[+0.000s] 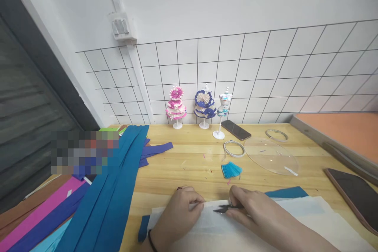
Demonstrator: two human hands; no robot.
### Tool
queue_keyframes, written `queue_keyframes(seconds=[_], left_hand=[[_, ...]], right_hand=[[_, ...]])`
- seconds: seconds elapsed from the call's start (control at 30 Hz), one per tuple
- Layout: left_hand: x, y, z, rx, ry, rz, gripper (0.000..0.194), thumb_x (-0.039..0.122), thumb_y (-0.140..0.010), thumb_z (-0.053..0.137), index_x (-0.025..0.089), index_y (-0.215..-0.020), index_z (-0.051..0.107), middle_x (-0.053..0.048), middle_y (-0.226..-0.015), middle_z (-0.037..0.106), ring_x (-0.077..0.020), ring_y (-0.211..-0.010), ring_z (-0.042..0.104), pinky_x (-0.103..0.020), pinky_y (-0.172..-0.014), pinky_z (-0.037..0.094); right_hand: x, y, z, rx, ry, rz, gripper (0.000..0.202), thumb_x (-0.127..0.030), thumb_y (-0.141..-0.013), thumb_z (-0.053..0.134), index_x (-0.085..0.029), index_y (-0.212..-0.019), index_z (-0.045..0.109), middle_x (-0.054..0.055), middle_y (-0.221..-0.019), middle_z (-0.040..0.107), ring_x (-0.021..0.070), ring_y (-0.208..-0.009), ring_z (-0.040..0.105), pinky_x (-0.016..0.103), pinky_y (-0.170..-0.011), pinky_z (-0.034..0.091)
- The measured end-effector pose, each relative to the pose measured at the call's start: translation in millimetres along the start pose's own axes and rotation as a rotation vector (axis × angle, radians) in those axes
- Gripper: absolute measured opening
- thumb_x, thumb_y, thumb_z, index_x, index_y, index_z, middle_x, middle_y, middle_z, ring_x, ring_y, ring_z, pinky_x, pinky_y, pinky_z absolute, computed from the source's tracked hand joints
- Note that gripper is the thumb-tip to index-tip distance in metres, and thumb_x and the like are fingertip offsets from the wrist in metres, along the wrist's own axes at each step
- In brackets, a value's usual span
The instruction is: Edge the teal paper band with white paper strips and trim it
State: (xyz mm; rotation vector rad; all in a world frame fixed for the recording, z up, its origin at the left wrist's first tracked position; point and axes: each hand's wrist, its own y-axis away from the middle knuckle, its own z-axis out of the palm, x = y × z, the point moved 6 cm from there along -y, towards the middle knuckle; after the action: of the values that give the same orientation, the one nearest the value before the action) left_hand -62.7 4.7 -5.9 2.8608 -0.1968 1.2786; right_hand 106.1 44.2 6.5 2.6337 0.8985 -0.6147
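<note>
A white sheet of crepe paper [298,220] lies at the table's near edge. My left hand [177,214] pinches its far edge with thumb and fingers. My right hand [251,210] grips small black scissors [224,208], their tips pointing left at the paper's edge, close to my left fingers. A blue paper strip [286,193] pokes out from under the white sheet behind my right hand.
Long teal, blue, pink and brown crepe strips [97,204] cover the left. A pleated teal fan [232,169], tape rings [234,148], a clear disc [271,155], a phone [236,130] and three mini dress forms [203,106] sit behind. A tablet [354,193] lies right.
</note>
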Motion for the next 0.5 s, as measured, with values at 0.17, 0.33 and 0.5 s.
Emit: queue_keyframes(seconds=[0.17,0.33,0.5], left_hand=[[-1,1,-2.0,0.039,0.001,0.031,0.025,0.013,-0.07,0.052,0.022,-0.089,0.067,-0.001,-0.08,0.065,-0.0165,-0.085,0.054,-0.027,-0.082,0.039],[0,3,-4.1,0.043,0.039,0.042,0.034,0.01,-0.068,0.052,0.022,-0.097,0.064,0.0,-0.081,0.065,-0.0158,-0.086,0.055,-0.028,-0.087,0.038],[0,4,-6.6,0.037,0.054,0.066,0.041,0.007,-0.067,0.049,0.023,-0.102,0.062,0.001,-0.084,0.066,-0.0149,-0.09,0.055,-0.028,-0.091,0.036]], right_hand=[[-4,-7,2,-0.016,-0.059,-0.018,0.018,-0.035,-0.081,0.047,-0.024,-0.072,0.038,-0.004,-0.068,0.055,0.0142,-0.06,0.049,0.022,-0.052,0.03],[-9,-12,4,-0.036,-0.074,-0.028,0.02,-0.038,-0.081,0.047,-0.023,-0.071,0.039,-0.003,-0.072,0.056,0.0138,-0.062,0.049,0.023,-0.054,0.031],[-11,-16,7,-0.023,-0.075,-0.067,0.018,-0.037,-0.082,0.048,-0.023,-0.073,0.041,-0.002,-0.073,0.057,0.0142,-0.065,0.05,0.023,-0.055,0.031]])
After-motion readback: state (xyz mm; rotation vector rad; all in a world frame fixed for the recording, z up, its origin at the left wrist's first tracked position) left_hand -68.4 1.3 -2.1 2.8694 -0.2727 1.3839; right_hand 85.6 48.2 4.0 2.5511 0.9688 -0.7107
